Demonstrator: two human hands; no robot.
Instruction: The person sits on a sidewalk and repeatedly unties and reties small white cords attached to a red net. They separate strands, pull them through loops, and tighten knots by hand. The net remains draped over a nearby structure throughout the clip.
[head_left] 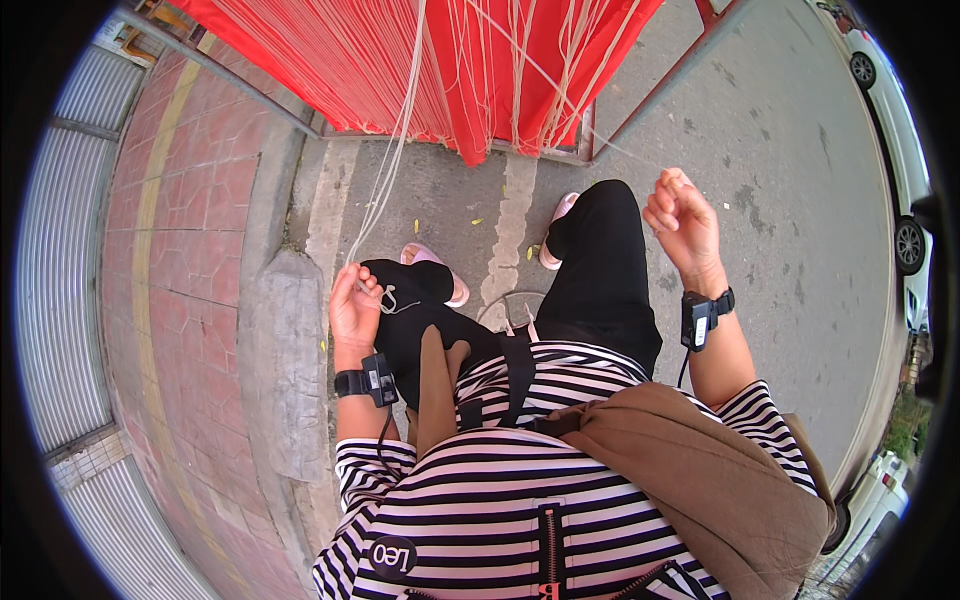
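Left hand (356, 308): fingers curled closed on white cords (372, 215), small loop hanging past the palm. Right hand (684, 222): fingertips pinched narrow on a pale strand (550, 82). Cords looked thin, smooth, slightly bowed, running up past the metal frame's (672, 80) near edge; strand ran straight across its near-right corner. Red cloth (474, 148) hung there behind dense off-white strings (345, 62).

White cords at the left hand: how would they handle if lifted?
Likely floppy: the white cords bend toward the left hand. Probably light, being thin strands. Possibly tangle-prone: a loose curl shows beside that hand.
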